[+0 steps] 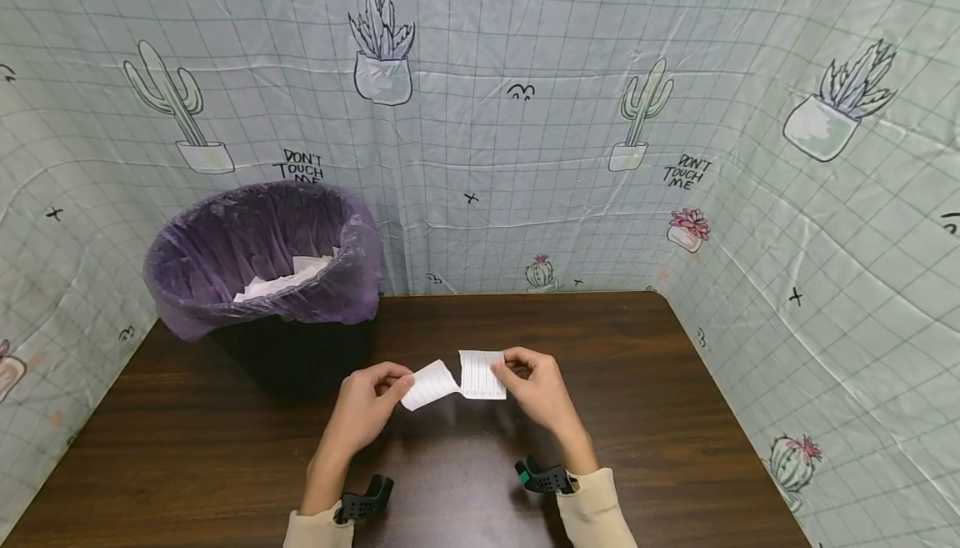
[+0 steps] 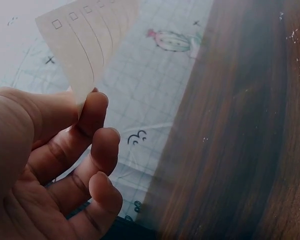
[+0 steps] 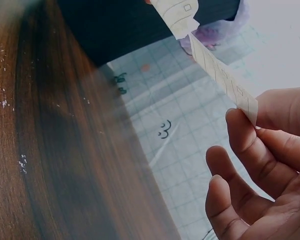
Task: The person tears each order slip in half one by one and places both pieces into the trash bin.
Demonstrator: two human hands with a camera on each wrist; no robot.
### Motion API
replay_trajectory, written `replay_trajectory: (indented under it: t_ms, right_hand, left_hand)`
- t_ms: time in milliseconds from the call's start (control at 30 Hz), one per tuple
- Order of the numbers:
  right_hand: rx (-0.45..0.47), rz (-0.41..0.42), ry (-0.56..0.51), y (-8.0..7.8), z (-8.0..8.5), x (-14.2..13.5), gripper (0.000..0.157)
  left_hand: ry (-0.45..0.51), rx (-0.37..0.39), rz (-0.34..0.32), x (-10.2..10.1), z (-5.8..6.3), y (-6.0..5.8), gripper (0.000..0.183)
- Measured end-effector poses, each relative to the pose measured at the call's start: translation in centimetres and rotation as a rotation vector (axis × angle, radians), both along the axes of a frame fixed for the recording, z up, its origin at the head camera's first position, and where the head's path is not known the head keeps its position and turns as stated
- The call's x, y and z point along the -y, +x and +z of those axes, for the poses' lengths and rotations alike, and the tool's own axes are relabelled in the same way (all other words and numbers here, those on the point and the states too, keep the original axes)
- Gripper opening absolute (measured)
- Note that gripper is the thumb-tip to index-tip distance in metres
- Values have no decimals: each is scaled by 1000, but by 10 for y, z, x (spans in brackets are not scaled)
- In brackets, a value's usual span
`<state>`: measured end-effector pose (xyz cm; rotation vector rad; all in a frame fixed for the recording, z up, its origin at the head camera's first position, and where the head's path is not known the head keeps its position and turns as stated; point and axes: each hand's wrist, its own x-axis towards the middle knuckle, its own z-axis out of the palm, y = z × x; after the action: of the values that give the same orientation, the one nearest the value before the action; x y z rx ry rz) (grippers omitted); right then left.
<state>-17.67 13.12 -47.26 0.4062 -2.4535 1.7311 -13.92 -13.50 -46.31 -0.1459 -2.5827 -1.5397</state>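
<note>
A white lined sheet of paper with small printed squares is torn nearly in two above the table, its halves meeting at the lower edge in the head view. My left hand [image 1: 366, 406] pinches the left paper piece [image 1: 431, 385], which tilts, between thumb and forefinger. On the other side my right hand [image 1: 542, 385] pinches the right paper piece [image 1: 480, 374] by its right edge. The left wrist view shows the paper [image 2: 85, 37] rising from the fingertips, the other fingers loosely bent. In the right wrist view a narrow strip of paper [image 3: 222, 75] leads toward the far piece.
A black bin with a purple liner [image 1: 360, 273] stands at the table's back left, with white paper scraps [image 1: 288, 279] inside. The dark wooden table [image 1: 450, 481] carries tiny white specks [image 3: 22, 162]. A printed curtain [image 1: 480, 139] encloses the back and sides.
</note>
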Motion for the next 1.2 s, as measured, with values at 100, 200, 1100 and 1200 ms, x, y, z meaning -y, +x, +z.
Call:
replay_trajectory:
  t_ms: [100,200,1100,1200]
  right_hand:
    - [0,-3,2,1,1,0,7]
    - [6,-7,5,1,2,-1,5]
    - [-3,-23,-24,-1,2,-7,8]
    - [-19,-37,-16,-1,2,-7,8]
  left_hand:
    - [4,2,0,0,0,0,5]
    - [6,6,-1,0,0,0,6]
    - [0,35,-11,-1,-3,-1,7]
    - [-15,29,-6,0,-4,-1,7]
